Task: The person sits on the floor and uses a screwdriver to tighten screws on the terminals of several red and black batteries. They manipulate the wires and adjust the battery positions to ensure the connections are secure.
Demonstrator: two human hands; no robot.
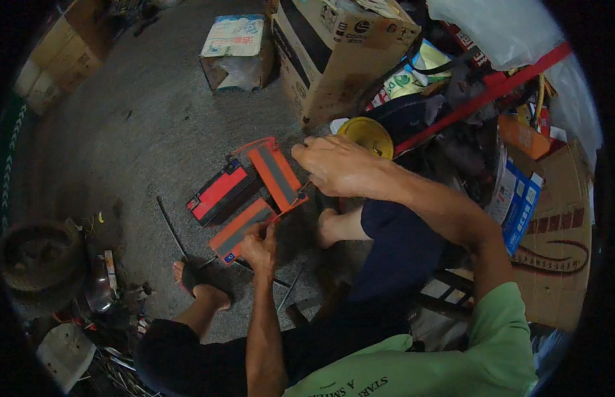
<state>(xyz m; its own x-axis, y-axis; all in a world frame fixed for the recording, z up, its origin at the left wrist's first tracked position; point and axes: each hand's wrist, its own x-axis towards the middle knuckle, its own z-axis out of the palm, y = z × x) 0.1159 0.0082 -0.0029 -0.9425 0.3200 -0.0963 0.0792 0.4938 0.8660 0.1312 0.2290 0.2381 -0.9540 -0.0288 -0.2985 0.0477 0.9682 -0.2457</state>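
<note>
Three box-shaped batteries sit close together on the floor in front of me: a near one (240, 231) and a right one (276, 173), both orange with a grey stripe, and a dark one with a red top (218, 194) at the left. My left hand (258, 250) rests at the near battery's right end, fingers pinched beside a thin red wire (289, 210); what they grip is hidden. Curled in a pinch, my right hand (340, 165) hovers just right of the right battery. Its fingertips are hidden, and a wire passes beneath it.
Behind my right hand stands a yellow bowl-shaped thing (368, 135), with a tall cardboard box (320, 73) beyond. A smaller carton (236, 49) sits farther back. A red bar (483, 99) slants across clutter at right. Thin metal rods (172, 225) lie by my left foot.
</note>
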